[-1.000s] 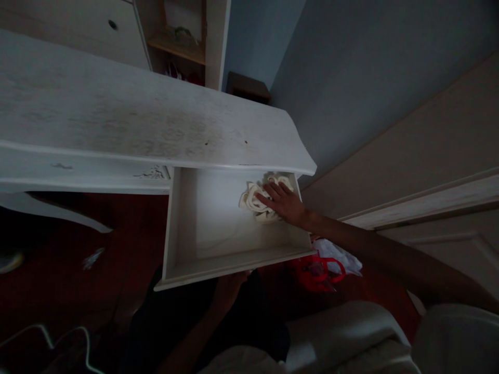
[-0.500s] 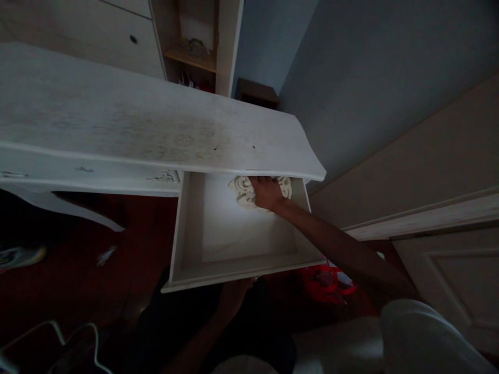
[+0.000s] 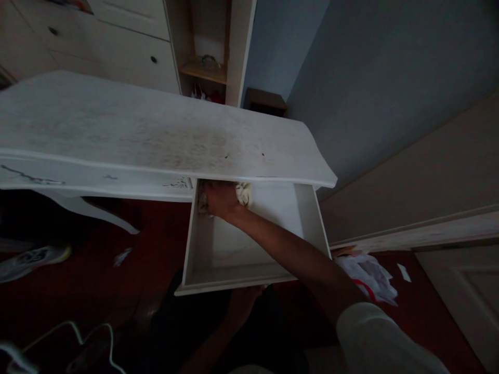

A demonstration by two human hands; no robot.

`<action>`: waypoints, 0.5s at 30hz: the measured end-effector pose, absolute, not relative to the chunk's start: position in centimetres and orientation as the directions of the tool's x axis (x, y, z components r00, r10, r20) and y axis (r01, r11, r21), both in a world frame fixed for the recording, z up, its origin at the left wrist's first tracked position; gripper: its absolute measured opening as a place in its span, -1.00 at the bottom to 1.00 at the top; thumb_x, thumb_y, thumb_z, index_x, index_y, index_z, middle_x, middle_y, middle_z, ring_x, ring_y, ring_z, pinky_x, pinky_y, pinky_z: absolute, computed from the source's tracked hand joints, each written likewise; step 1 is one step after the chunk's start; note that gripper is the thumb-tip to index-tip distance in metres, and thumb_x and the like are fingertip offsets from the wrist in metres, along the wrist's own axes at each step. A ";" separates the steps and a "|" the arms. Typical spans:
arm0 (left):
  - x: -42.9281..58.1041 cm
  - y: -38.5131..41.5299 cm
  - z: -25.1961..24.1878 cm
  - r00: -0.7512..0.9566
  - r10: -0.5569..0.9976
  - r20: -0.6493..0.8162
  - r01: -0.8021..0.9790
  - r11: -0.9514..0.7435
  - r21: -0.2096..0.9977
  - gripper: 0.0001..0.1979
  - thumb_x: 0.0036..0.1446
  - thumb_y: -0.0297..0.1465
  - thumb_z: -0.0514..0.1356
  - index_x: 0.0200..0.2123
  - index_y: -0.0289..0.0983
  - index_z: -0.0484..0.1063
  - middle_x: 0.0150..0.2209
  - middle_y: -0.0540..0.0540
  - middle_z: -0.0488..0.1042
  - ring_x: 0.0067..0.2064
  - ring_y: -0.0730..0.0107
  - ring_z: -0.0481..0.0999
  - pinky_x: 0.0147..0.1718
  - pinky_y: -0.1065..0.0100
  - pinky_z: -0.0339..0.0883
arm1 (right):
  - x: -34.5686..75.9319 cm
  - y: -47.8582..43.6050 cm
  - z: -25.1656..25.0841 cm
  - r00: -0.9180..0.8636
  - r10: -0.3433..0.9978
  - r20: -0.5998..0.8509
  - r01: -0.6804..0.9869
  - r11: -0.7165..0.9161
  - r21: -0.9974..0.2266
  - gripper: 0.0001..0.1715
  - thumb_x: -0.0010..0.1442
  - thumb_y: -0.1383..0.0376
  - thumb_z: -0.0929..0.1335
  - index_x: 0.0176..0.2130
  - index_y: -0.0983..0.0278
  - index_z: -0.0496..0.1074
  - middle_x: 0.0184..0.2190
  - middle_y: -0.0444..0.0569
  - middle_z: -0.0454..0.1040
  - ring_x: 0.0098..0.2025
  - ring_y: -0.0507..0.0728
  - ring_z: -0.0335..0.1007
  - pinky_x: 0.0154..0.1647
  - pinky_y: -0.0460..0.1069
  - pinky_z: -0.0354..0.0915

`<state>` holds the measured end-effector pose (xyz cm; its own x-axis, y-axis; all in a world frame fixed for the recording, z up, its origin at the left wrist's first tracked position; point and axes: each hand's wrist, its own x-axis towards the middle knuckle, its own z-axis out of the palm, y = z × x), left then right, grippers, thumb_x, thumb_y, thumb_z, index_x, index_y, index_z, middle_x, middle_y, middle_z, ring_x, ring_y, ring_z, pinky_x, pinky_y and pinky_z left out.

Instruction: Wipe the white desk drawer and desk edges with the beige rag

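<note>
A pale, crumpled cloth (image 3: 244,194) lies in the back left corner of a pulled-out white drawer (image 3: 241,284). My right hand (image 3: 221,200) presses down on this cloth, fingers closed over it, with the forearm reaching across the drawer from the right. Below the drawer's front edge is my left hand (image 3: 245,301), close against the underside of the front panel. Its fingers are mostly hidden by the panel and the dim light. The drawer belongs to a white table (image 3: 156,124) with dark smudges on its top.
Behind the table stand white cabinets (image 3: 128,47) with round knobs and an open shelf (image 3: 205,70). White and red plastic bags (image 3: 368,278) lie on the floor at right. A shoe (image 3: 35,261) is at left, and a white cable (image 3: 78,332) loops at lower left.
My right hand has slid the cloth from the back right of the drawer to its back left corner. My left hand stays under the drawer front. The view has shifted slightly.
</note>
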<state>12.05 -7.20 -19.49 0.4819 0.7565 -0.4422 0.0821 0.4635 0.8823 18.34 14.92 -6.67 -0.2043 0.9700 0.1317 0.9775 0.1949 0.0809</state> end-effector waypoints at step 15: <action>12.3 -7.3 -18.6 0.471 0.792 -0.389 -0.039 0.459 0.888 -0.68 -0.06 -0.10 0.19 -0.51 -0.25 0.44 -0.38 -0.12 0.57 -0.33 0.27 0.49 -0.29 0.29 0.39 | 18.2 4.7 -7.2 -0.597 0.788 -0.148 0.802 0.591 -0.088 -0.52 0.15 0.16 0.36 0.07 0.14 0.37 0.04 0.09 0.39 0.01 0.34 0.34 -0.12 0.24 0.35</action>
<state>12.35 -7.34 -18.60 0.4707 0.7921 -0.3886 -0.0391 0.4588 0.8877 18.18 4.73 -7.18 -0.5974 0.7883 -0.1475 0.8017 0.5911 -0.0885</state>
